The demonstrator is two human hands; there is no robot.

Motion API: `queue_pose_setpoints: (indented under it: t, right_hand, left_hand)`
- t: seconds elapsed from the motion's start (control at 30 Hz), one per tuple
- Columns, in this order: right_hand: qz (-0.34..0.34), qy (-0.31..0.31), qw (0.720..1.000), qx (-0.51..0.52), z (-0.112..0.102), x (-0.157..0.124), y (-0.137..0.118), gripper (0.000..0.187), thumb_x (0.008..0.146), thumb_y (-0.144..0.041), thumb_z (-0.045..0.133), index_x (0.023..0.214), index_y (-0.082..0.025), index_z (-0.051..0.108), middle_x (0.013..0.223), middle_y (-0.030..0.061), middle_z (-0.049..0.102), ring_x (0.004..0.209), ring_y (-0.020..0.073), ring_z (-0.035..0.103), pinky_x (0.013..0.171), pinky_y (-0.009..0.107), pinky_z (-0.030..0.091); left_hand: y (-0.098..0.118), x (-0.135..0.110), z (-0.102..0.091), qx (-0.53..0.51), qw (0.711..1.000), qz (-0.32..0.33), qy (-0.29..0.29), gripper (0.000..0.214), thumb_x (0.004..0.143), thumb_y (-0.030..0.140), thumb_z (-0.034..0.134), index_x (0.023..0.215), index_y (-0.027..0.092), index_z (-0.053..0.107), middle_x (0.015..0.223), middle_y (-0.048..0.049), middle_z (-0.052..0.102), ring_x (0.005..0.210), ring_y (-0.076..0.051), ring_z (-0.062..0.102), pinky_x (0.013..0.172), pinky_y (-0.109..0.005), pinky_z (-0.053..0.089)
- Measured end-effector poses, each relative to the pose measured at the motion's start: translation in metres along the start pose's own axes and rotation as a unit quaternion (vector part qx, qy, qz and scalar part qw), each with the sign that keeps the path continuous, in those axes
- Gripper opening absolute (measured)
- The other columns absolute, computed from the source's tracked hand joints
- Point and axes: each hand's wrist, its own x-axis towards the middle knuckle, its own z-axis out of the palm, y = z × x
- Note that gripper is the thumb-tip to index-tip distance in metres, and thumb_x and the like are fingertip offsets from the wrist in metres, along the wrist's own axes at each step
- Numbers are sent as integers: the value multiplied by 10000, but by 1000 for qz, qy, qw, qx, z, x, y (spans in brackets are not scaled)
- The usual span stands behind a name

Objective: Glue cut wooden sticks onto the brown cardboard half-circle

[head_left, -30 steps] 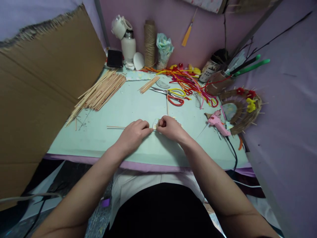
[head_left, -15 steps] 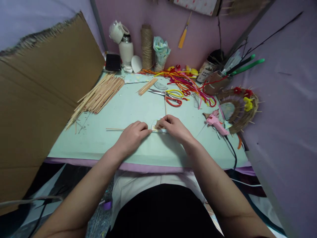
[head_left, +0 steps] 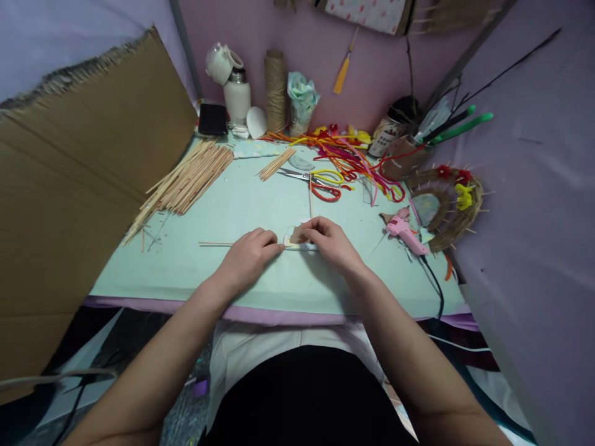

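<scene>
My left hand (head_left: 250,255) rests knuckles-up on the pale green table (head_left: 195,272), fingers curled and pinching the left end of a thin wooden stick (head_left: 214,243) lying flat. My right hand (head_left: 329,241) is closed just to the right, its fingertips pressing a small pale, clear piece (head_left: 291,238) against the table. Both hands nearly meet at that piece. A second thin stick (head_left: 310,197) runs away from my right hand toward the scissors (head_left: 312,179).
A bundle of long wooden sticks (head_left: 186,179) lies at left beside a big cardboard sheet (head_left: 69,186). Coloured pipe cleaners (head_left: 353,158), a pink glue gun (head_left: 404,228) with black cord, and a brown wreath (head_left: 450,201) sit right. A bottle (head_left: 237,96) and a twine spool (head_left: 276,90) stand behind.
My right hand has slid a little to the right and uncovered more of the small pale piece. My left hand has stayed put.
</scene>
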Motion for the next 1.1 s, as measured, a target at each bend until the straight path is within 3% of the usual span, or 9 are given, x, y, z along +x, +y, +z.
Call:
queue_pose_setpoints:
  t: [0.23,0.47,0.63,0.73,0.87,1.1]
  right_hand:
    - [-64,96,993,13,4,-17,13,165,838,-375,539,859,-212,558,784,0,615,744,156,579,717,285,462]
    - [-105,129,986,-26,-1,-32,16,200,904,-375,495,897,-207,603,806,7,608,776,156,559,749,278,447]
    - [-113,237,965,25,-13,-32,16,199,901,-376,458,893,-213,571,774,0,577,707,150,540,697,283,451]
    - [-122,298,946,29,-21,-33,18,176,892,-344,414,795,-227,504,735,-7,542,658,142,505,650,278,430]
    - [-121,316,941,6,-30,-35,24,210,888,-316,372,689,-248,390,654,-22,481,598,140,449,592,277,386]
    - [-119,333,935,-37,-42,-42,30,332,942,-364,366,633,-247,394,601,-25,461,566,142,424,584,289,361]
  left_hand:
    - [-1,0,1,-7,1000,4,5,365,996,297,345,1082,202,687,963,-72,608,905,-214,488,778,-352,410]
    - [-4,-2,5,15,1000,20,15,344,998,269,360,1099,190,679,971,-81,604,908,-215,486,777,-343,416]
    - [-4,-3,5,22,1000,13,16,338,998,249,353,1110,201,669,985,-71,607,921,-209,496,782,-336,423]
    - [-3,-2,5,17,1000,12,19,333,994,247,359,1103,193,669,983,-74,610,918,-213,498,779,-340,426]
    - [-2,-2,4,14,999,12,28,322,986,235,371,1085,199,675,970,-74,617,904,-214,506,768,-343,438]
    - [-2,-2,4,12,999,13,27,326,978,225,377,1067,202,689,973,-83,621,911,-223,516,762,-354,446]
